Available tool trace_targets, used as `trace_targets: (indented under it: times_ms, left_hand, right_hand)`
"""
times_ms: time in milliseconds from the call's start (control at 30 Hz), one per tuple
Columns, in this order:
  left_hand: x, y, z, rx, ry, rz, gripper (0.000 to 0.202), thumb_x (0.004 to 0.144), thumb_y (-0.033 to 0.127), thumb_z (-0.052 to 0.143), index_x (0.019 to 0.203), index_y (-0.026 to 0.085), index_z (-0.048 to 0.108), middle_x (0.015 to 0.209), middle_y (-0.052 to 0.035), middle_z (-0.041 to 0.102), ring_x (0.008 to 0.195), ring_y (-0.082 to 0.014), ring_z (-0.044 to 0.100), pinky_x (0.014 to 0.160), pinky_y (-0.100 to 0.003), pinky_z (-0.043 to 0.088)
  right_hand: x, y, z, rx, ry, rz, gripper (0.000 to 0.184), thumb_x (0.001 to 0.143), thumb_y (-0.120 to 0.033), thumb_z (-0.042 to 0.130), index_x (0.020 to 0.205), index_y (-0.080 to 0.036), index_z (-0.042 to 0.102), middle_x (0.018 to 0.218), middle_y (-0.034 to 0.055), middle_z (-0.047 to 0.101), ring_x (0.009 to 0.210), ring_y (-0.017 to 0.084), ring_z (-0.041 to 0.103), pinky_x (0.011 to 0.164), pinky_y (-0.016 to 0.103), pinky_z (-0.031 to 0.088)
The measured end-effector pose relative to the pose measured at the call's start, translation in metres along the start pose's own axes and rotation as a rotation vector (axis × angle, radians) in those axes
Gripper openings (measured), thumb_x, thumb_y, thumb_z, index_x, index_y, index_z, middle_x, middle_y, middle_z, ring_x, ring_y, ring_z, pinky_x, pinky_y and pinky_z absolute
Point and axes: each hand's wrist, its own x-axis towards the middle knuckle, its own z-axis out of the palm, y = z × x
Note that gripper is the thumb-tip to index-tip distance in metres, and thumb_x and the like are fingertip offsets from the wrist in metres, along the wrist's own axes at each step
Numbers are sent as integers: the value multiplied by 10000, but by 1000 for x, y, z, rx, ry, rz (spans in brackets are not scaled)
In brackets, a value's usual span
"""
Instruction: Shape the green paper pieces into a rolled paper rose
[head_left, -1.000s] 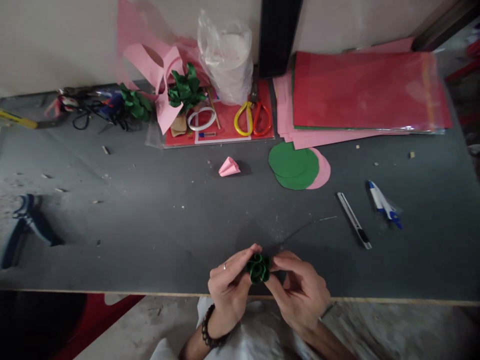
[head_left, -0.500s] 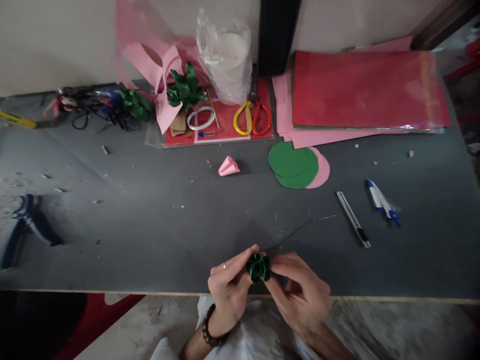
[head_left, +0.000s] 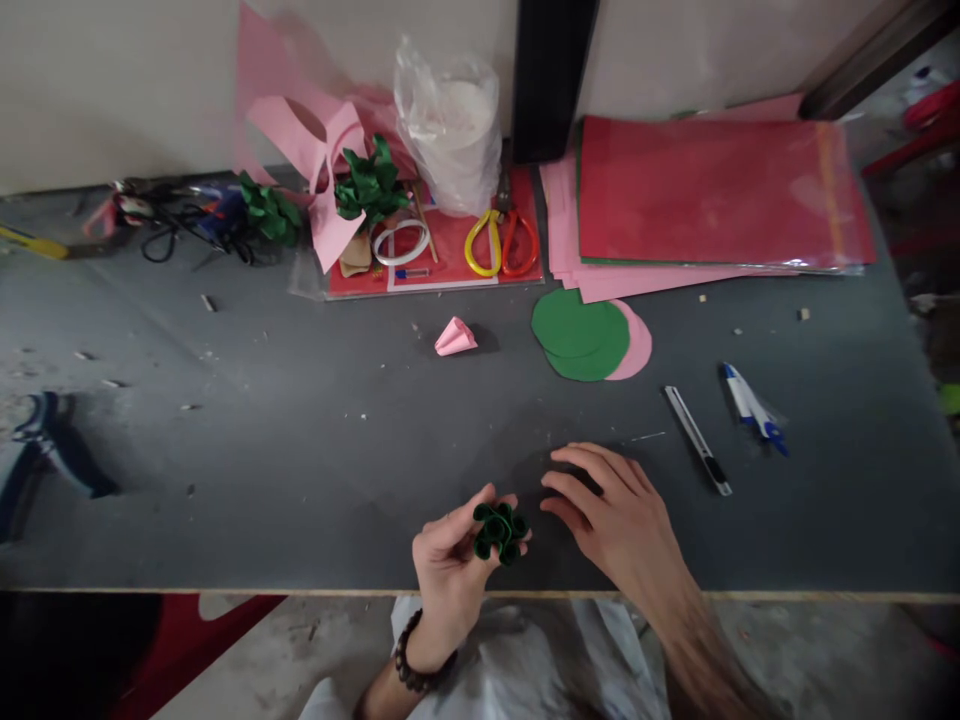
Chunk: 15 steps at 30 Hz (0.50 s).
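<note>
Away from the green folded paper (head_left: pixel 501 534), the right hand (head_left: pixel 622 510) has moved right and slightly farther over the worktop (head_left: pixel 300 500); its grip is wide, holding nothing. The left hand (head_left: pixel 452 572) alone holds the green piece in a narrow grip, near the worktop's near edge. That piece is just left of the right fingers, apart from them, fluted end up, its long axis seemingly upright.

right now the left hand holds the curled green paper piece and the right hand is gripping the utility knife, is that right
Not quite: the right hand isn't gripping the utility knife. The head view shows that knife lying on the table, apart from the open hand. The left hand does hold the curled green paper piece.
</note>
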Motion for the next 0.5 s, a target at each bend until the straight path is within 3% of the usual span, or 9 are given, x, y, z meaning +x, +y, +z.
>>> trace_targets:
  times_ms: [67, 167, 233, 333, 433, 500]
  left_hand:
    - [0, -1, 1, -19, -14, -11, 461, 847, 295, 940, 1287, 374, 825, 1087, -64, 903, 734, -247, 880, 624, -305, 744]
    - [-1, -1, 0, 51, -18, 29, 430, 853, 267, 934, 1263, 352, 839, 1088, -69, 902, 798, -259, 889, 643, -286, 743]
    - [0, 1, -1, 134, -19, 105, 384, 894, 249, 896, 1261, 348, 840, 1091, -63, 901, 828, -253, 891, 662, -274, 742]
    - [3, 7, -1, 237, -28, 260, 342, 972, 252, 814, 1298, 356, 821, 1093, -35, 902, 804, -212, 888, 695, -257, 739]
    - [6, 14, 2, 322, -35, 381, 366, 990, 206, 787, 1324, 353, 808, 1100, -11, 903, 826, -185, 887, 768, -239, 734]
    - [7, 15, 3, 346, -58, 425, 417, 974, 151, 792, 1345, 341, 798, 1114, -11, 902, 844, -181, 888, 795, -230, 730]
  right_hand:
    - [3, 0, 3, -41, -12, -42, 57, 1049, -251, 680, 999, -259, 706, 1185, 75, 800, 1173, 300, 759, 938, 469, 606]
    - [4, 1, -3, -60, -45, -171, 258, 1052, -74, 536, 1020, -259, 713, 1139, 73, 817, 1124, 280, 783, 976, 447, 616]
    - [3, 4, -16, -71, -18, -238, 364, 1031, -1, 468, 1020, -253, 730, 1108, 74, 833, 1074, 255, 800, 935, 403, 615]
    - [-2, 7, -43, -152, 103, -298, 375, 1035, -20, 499, 1051, -263, 784, 989, 60, 859, 869, 213, 806, 821, 384, 579]
    - [-12, -1, -64, -201, 245, -133, 396, 1003, -71, 619, 1251, -318, 804, 944, 15, 881, 792, 222, 806, 815, 414, 557]
    - [-23, -14, -71, -233, 392, 28, 548, 926, -110, 730, 1393, -395, 750, 888, -29, 881, 730, 249, 794, 814, 444, 561]
